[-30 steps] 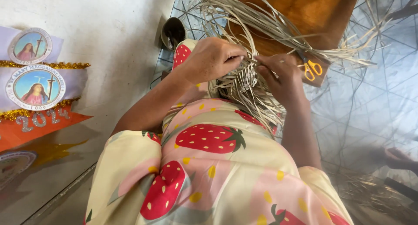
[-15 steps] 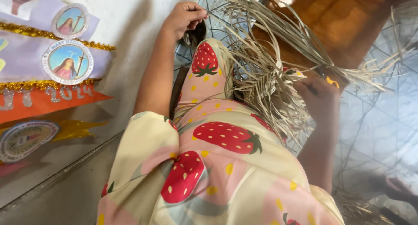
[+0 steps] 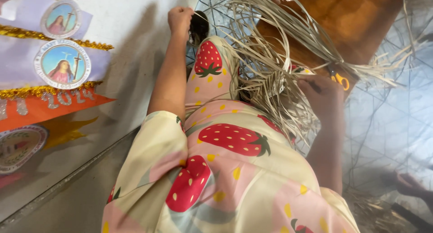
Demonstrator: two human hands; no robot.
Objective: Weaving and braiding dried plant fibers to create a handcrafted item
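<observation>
Beside the bundle of pale straw strips [image 3: 275, 75] that lies across the person's lap, the right hand [image 3: 322, 95] is closed on some strands, with orange-handled scissors [image 3: 338, 79] just beyond it on a brown wooden board [image 3: 356, 21]. Left of the bundle, the left hand [image 3: 180, 18] is curled at a small dark object [image 3: 198, 27] by the white wall [image 3: 126, 30], but I cannot tell if it grips it.

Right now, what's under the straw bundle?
Under the straw bundle: the strawberry-print lap and part of a wooden board. The right hand grips the strands; its fingertips and the lap's middle are covered.
</observation>
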